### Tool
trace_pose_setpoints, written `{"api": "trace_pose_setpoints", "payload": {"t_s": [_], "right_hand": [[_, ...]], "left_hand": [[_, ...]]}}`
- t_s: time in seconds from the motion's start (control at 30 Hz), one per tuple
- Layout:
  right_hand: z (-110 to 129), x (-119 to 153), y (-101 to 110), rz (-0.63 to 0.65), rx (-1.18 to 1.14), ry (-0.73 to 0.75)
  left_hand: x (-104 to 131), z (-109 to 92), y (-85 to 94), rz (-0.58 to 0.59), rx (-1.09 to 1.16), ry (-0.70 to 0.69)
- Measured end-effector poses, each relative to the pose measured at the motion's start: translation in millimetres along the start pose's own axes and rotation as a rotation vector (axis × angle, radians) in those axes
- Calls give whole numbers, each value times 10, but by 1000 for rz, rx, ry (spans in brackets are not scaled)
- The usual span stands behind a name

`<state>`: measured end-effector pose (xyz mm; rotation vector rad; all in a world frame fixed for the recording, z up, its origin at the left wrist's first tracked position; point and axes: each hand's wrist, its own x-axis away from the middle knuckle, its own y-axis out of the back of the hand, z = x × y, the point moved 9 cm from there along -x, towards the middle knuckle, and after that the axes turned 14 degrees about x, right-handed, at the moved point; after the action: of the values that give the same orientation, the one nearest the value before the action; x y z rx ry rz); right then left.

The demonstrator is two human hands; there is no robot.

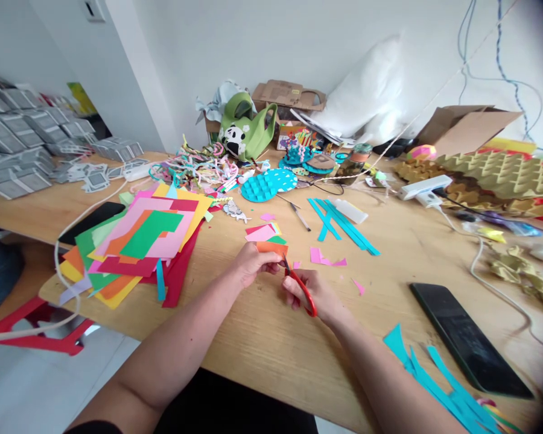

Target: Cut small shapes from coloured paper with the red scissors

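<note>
Near the middle of the table, my left hand (252,263) pinches a small piece of orange paper (271,247). My right hand (311,292) is closed around red-handled scissors (308,299), whose blades meet the right edge of the orange paper. Just beyond my left hand lie small cut pieces of pink, red, yellow and green paper (263,232). Pink scraps (324,257) are scattered to the right of the scissors. Farther back are blue paper strips (344,226) and a pen (300,217).
A pile of coloured paper sheets (140,235) lies at the left. On the right are a black phone (466,337), more blue strips (447,386), a white power strip (424,188) with cables, and egg trays (484,172). A green bag (248,129) stands at the back.
</note>
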<state>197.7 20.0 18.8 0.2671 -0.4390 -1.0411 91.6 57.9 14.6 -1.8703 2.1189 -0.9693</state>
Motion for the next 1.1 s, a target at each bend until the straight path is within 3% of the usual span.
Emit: {"api": "trace_pose_setpoints", "payload": {"t_s": [1.1], "right_hand": [[-93, -5, 33, -36, 6, -47]], "left_hand": [[-60, 80, 8, 57, 108, 36]]}}
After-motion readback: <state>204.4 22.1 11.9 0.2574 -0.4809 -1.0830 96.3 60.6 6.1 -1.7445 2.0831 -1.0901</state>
